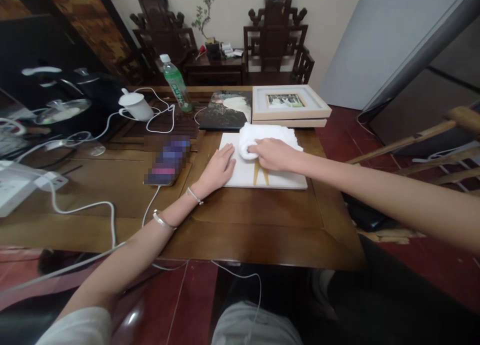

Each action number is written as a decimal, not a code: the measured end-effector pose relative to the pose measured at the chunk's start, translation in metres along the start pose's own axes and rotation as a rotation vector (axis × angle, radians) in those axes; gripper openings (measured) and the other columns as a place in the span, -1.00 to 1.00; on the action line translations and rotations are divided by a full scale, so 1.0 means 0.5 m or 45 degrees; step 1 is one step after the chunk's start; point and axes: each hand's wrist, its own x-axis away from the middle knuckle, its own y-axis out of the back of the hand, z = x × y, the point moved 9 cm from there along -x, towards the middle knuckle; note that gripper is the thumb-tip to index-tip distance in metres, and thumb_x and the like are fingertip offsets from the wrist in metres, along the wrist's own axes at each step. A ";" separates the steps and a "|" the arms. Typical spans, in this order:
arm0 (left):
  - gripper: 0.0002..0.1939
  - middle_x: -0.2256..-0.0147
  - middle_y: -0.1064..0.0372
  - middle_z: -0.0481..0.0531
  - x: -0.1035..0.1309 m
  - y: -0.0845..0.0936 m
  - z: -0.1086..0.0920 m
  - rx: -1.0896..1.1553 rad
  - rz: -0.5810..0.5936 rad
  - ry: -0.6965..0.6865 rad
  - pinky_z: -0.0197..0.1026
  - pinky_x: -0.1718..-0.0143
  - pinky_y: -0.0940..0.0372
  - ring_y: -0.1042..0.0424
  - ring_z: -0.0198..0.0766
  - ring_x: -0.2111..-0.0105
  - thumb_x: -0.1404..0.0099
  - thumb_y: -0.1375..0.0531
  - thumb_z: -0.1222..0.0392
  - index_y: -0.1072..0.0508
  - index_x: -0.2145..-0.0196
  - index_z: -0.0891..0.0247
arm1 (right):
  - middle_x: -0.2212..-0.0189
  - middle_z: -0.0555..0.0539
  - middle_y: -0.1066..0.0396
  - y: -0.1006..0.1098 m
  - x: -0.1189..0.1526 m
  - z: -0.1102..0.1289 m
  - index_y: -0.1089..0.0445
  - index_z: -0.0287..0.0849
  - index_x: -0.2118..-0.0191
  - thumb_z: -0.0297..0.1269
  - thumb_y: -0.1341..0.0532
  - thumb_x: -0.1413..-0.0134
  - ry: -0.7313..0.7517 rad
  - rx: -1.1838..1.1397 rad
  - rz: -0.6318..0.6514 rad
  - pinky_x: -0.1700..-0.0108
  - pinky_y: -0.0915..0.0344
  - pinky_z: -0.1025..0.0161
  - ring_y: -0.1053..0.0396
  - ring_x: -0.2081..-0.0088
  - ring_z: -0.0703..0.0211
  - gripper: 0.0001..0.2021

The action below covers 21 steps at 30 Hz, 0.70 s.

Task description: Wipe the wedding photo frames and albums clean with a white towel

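Note:
A flat white board with a gold design lies on the wooden table in front of me. My left hand rests on its left edge, fingers stretched out and holding nothing. On top of the board, my right hand presses a folded white towel, its fingers closed on the cloth. The towel and hand cover the upper part of the gold design.
Behind the board lie a dark picture album and stacked light-framed pictures. To the left are a phone with a cable, a green-labelled bottle, a lidded white cup and a power strip. White cables cross the table.

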 end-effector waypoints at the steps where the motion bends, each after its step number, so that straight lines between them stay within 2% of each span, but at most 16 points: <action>1: -0.52 -0.27 -0.16 0.28 0.000 0.001 -0.003 -0.002 0.007 -0.016 0.25 -0.30 0.02 -0.10 0.05 -0.30 -0.41 0.07 0.17 -0.23 -0.22 0.35 | 0.14 -0.29 -0.46 0.005 -0.018 -0.003 -0.41 -0.22 -0.01 -0.54 -0.01 -0.08 -0.036 -0.030 -0.015 0.34 -0.08 0.17 -0.38 0.23 -0.02 -0.59; 3: -0.54 -0.22 -0.21 0.29 0.000 0.004 -0.008 -0.009 0.005 -0.041 0.25 -0.27 -0.04 -0.17 0.07 -0.25 -0.40 0.06 0.19 -0.25 -0.20 0.36 | 0.14 -0.28 -0.45 0.016 -0.052 0.006 -0.41 -0.21 0.01 -0.51 -0.02 -0.10 -0.059 -0.113 -0.039 0.35 -0.06 0.19 -0.38 0.22 -0.02 -0.62; 6: -0.61 -0.11 -0.32 0.33 -0.002 0.012 -0.012 -0.036 -0.029 -0.061 0.19 -0.22 -0.15 -0.28 0.09 -0.15 -0.39 0.03 0.21 -0.36 -0.07 0.40 | 0.12 -0.27 -0.43 0.034 -0.098 0.043 -0.42 -0.19 0.06 -0.49 -0.04 -0.10 0.018 -0.229 -0.049 0.34 -0.05 0.21 -0.37 0.18 -0.01 -0.67; 8: -0.65 -0.07 -0.35 0.32 -0.002 0.015 -0.014 -0.050 -0.049 -0.082 0.16 -0.20 -0.19 -0.30 0.08 -0.13 -0.38 0.02 0.22 -0.39 -0.03 0.40 | 0.11 -0.26 -0.43 0.044 -0.120 0.059 -0.42 -0.19 0.08 -0.50 -0.05 -0.09 0.062 -0.260 -0.049 0.33 -0.05 0.22 -0.37 0.17 -0.01 -0.68; 10: -0.63 -0.08 -0.35 0.31 -0.003 0.014 -0.016 -0.053 -0.038 -0.101 0.15 -0.21 -0.18 -0.29 0.07 -0.15 -0.38 0.02 0.23 -0.36 -0.06 0.39 | 0.11 -0.26 -0.43 0.050 -0.136 0.059 -0.42 -0.20 0.10 -0.50 -0.06 -0.08 0.064 -0.253 -0.038 0.31 -0.05 0.23 -0.36 0.17 -0.01 -0.69; 15: -0.54 -0.25 -0.16 0.30 0.001 0.007 -0.007 -0.062 0.010 -0.044 0.22 -0.29 -0.04 -0.14 0.06 -0.28 -0.41 0.06 0.19 -0.26 -0.19 0.40 | 0.18 -0.24 -0.44 0.049 -0.134 -0.001 -0.44 -0.24 0.18 -0.44 -0.10 -0.11 -0.010 -0.200 0.034 0.27 -0.07 0.22 -0.34 0.18 -0.02 -0.79; 21: -0.50 -0.29 -0.11 0.35 0.003 -0.002 0.002 -0.088 0.043 -0.001 0.20 -0.32 0.03 -0.07 0.05 -0.32 -0.43 0.09 0.16 -0.24 -0.21 0.47 | 0.20 -0.18 -0.46 0.043 -0.061 -0.125 -0.44 -0.21 0.24 -0.50 -0.11 0.03 -0.137 -0.244 0.097 0.26 -0.10 0.21 -0.34 0.19 -0.01 -0.76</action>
